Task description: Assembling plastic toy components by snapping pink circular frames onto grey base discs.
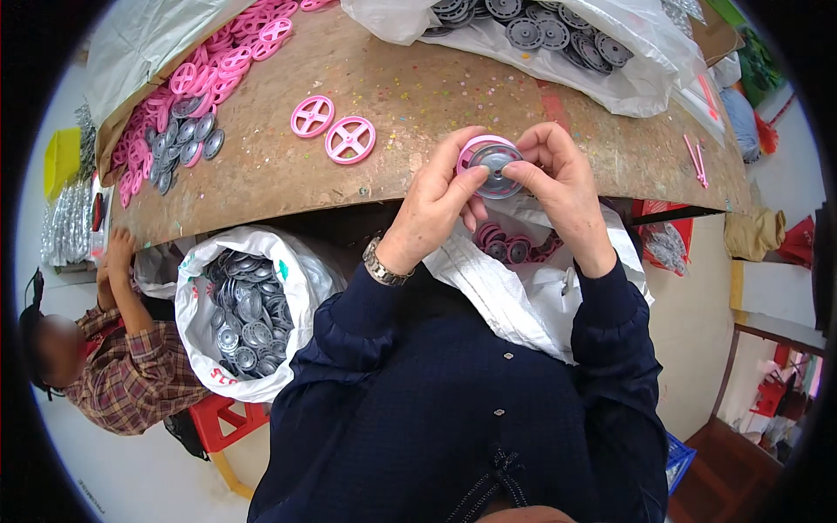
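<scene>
Both my hands are closed on one small stack above the table's front edge. A grey round wheel disc (498,160) lies against a pink wheel (472,150), whose rim shows behind it at the upper left. My left hand (436,196) grips the left side, thumb on the grey disc. From the right, my right hand (560,174) pinches the disc's edge with thumb and fingers. Whether the two parts are locked together cannot be seen. A spoked pink wheel (350,140) and another pink wheel (312,116) lie on the table to the left.
An open white sack (301,288) of grey discs stands at my left. Another white sack (497,301), with pink-and-grey wheels inside, is below my hands. Pink wheels (235,59) and grey discs (181,144) lie heaped at the left. A person (131,375) sits on that side.
</scene>
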Action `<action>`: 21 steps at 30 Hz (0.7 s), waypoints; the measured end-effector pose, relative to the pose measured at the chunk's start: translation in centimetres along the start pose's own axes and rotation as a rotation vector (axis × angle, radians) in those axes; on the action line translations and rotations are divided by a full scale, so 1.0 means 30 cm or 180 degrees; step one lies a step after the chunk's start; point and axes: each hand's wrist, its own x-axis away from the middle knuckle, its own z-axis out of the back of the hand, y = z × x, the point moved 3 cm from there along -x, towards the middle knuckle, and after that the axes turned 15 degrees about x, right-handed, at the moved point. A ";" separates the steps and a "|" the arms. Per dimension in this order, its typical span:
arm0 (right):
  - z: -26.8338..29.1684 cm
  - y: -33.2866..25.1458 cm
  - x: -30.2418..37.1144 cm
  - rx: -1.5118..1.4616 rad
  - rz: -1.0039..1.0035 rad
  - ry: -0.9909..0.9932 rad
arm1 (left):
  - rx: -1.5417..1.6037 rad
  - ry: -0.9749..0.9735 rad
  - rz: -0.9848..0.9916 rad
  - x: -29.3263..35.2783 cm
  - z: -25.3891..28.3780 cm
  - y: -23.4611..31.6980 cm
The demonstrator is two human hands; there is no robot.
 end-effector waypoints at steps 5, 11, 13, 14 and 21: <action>-0.009 -0.005 0.021 0.0011 0.0068 0.0283 | -0.0202 0.0015 -0.0164 0.000 -0.020 -0.010; 0.006 0.006 0.038 0.0487 -0.0174 0.0418 | 0.0048 0.0012 0.0007 0.005 -0.021 -0.039; 0.008 0.026 0.031 0.0049 -0.0109 0.0381 | 0.0120 -0.0011 0.0027 0.007 -0.029 -0.042; 0.007 0.026 0.029 0.0047 -0.0109 0.0377 | 0.0059 -0.0030 0.0046 0.007 -0.032 -0.044; -0.008 0.020 0.033 0.0255 0.0268 0.0842 | -0.0057 -0.0091 0.0119 0.015 -0.044 -0.041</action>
